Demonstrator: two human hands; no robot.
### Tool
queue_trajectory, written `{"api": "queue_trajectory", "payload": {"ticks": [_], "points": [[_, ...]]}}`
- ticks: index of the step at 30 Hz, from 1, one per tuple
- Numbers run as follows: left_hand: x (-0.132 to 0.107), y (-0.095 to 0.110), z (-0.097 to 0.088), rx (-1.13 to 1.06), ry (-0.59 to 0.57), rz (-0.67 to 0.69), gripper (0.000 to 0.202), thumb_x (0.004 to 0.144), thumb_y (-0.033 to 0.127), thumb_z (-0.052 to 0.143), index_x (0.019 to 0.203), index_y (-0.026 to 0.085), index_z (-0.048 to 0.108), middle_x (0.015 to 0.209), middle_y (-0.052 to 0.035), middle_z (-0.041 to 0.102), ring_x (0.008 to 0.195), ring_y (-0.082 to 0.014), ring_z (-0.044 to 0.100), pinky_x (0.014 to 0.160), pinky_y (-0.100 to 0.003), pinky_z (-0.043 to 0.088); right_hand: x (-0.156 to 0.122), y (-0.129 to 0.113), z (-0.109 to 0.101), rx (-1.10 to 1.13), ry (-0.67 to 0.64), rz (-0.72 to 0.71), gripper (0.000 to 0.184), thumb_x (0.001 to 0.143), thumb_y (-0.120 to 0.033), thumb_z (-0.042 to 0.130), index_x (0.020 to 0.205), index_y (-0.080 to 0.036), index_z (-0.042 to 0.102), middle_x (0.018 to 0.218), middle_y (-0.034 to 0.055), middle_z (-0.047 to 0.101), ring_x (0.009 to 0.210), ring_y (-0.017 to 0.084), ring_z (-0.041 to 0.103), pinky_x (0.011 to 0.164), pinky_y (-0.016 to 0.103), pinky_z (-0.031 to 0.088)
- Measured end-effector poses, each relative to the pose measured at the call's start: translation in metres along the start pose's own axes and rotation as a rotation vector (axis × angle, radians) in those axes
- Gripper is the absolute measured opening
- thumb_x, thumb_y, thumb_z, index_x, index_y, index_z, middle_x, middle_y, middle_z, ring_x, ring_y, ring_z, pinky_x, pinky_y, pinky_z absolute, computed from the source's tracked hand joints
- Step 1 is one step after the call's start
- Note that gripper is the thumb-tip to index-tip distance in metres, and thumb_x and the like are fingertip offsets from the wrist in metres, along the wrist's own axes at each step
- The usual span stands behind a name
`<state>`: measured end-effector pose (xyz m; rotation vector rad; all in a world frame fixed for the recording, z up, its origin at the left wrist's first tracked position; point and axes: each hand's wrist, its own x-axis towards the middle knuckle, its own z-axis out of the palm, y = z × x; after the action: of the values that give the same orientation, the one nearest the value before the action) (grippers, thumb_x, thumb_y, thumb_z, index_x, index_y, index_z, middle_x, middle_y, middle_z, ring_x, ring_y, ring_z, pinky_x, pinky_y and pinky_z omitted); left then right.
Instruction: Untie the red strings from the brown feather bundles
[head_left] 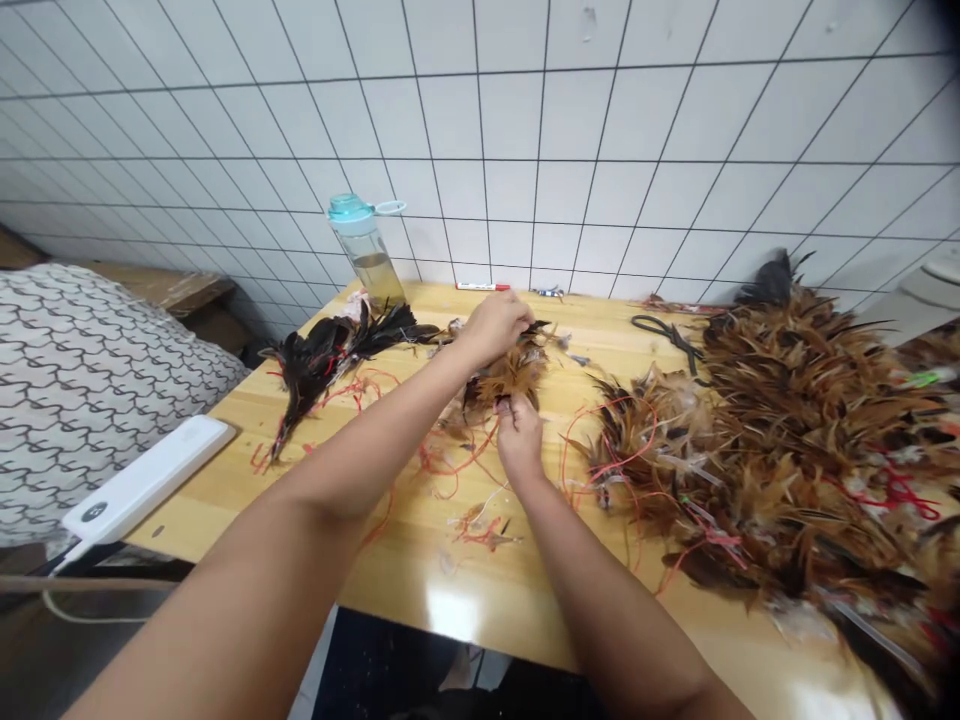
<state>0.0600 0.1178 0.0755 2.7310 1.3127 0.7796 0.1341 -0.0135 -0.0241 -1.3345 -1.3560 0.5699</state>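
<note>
Pinch firmly with the right hand (520,437), closed on the lower end of the one feather bunch (511,377) at mid-frame, and handle its upper tips lightly with the left hand (495,327), clamped or not, cannot tell. Count outward: one marker (483,287), upper centre; one bottle (375,265), upper left of centre; one brown feather heap (795,400), right.

Single head-worn view, close in from above the near side of the desk (424,545), facing forward and down; left hand (495,328) and right hand (520,440) near mid-frame, tiled wall (517,120) across the top. Upper right corner darkens, coverage there hard to judge.
</note>
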Motion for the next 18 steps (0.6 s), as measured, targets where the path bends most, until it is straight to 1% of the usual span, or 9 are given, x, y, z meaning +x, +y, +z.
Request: {"api": "queue_trajectory", "payload": {"ticks": [1,2,3,5,7,9,12,15,18], "points": [[0.019,-0.002,0.007,0.072,-0.082,0.008,0.023,0.082,0.016,0.053,0.092,0.017,0.073,0.098,-0.0088,0.066,0.098,-0.0213,0.058,0.092,-0.034,0.045,-0.001,0.000,0.000,-0.003,0.003,0.011,0.021,0.087,-0.024,0.040,0.067,-0.021,0.047,0.071,0.0032,0.056,0.072,0.018,0.054,0.069,0.029,0.040],[0.036,-0.003,0.015,0.132,-0.137,0.019,0.023,0.082,0.016,0.053,0.093,0.017,0.074,0.101,-0.0092,0.066,0.100,-0.0219,0.058,0.093,-0.034,0.044,-0.001,0.000,0.000,-0.003,0.006,0.020,0.021,0.087,-0.023,0.040,0.068,-0.021,0.047,0.072,0.0034,0.057,0.072,0.018,0.055,0.069,0.029,0.041],[0.050,-0.005,0.023,0.184,-0.165,0.020,0.024,0.081,0.016,0.054,0.095,0.018,0.074,0.104,-0.0097,0.066,0.102,-0.0224,0.058,0.094,-0.034,0.044,-0.001,0.000,0.000,-0.001,0.007,0.026,0.021,0.087,-0.022,0.040,0.068,-0.021,0.047,0.073,0.0035,0.057,0.073,0.017,0.055,0.070,0.028,0.041],[0.070,-0.009,0.040,0.267,-0.252,0.020,0.028,0.080,0.016,0.055,0.101,0.019,0.073,0.108,-0.0102,0.066,0.102,-0.0223,0.058,0.092,-0.032,0.044,-0.002,0.000,0.001,-0.008,0.000,0.030,0.019,0.086,-0.021,0.042,0.068,-0.021,0.047,0.073,0.0034,0.059,0.074,0.017,0.056,0.070,0.028,0.042],[0.083,-0.013,0.054,0.314,-0.340,0.036,0.030,0.078,0.018,0.056,0.103,0.019,0.073,0.107,-0.0097,0.068,0.098,-0.0212,0.060,0.087,-0.029,0.044,-0.003,0.000,0.002,-0.036,-0.004,0.028,0.018,0.086,-0.020,0.043,0.068,-0.021,0.048,0.073,0.0031,0.059,0.072,0.017,0.055,0.068,0.027,0.041],[0.090,-0.018,0.067,0.330,-0.411,0.070,0.031,0.074,0.017,0.059,0.101,0.020,0.074,0.101,-0.0080,0.070,0.094,-0.0200,0.061,0.083,-0.026,0.044,-0.003,0.000,0.003,-0.066,0.007,0.028,0.018,0.086,-0.021,0.043,0.069,-0.021,0.048,0.072,0.0032,0.059,0.071,0.017,0.055,0.067,0.027,0.040],[0.095,-0.024,0.082,0.332,-0.465,0.113,0.032,0.066,0.012,0.060,0.093,0.022,0.075,0.094,-0.0050,0.072,0.088,-0.0182,0.062,0.077,-0.024,0.043,-0.004,-0.001,0.004,-0.091,0.015,0.015,0.019,0.088,-0.021,0.042,0.071,-0.021,0.049,0.073,0.0038,0.060,0.070,0.017,0.055,0.065,0.027,0.040],[0.096,-0.026,0.091,0.322,-0.471,0.130,0.028,0.064,0.010,0.058,0.085,0.020,0.074,0.091,-0.0047,0.072,0.084,-0.0173,0.062,0.073,-0.024,0.042,-0.004,-0.002,0.004,-0.109,0.021,0.004,0.020,0.089,-0.021,0.042,0.072,-0.021,0.051,0.073,0.0041,0.060,0.069,0.017,0.055,0.064,0.027,0.040],[0.096,-0.026,0.090,0.307,-0.442,0.128,0.022,0.066,0.011,0.056,0.079,0.018,0.072,0.088,-0.0055,0.072,0.083,-0.0168,0.061,0.072,-0.024,0.041,-0.004,-0.003,0.003,-0.126,0.026,0.003,0.021,0.091,-0.021,0.041,0.073,-0.020,0.053,0.074,0.0047,0.062,0.071,0.018,0.056,0.065,0.028,0.040]]}}
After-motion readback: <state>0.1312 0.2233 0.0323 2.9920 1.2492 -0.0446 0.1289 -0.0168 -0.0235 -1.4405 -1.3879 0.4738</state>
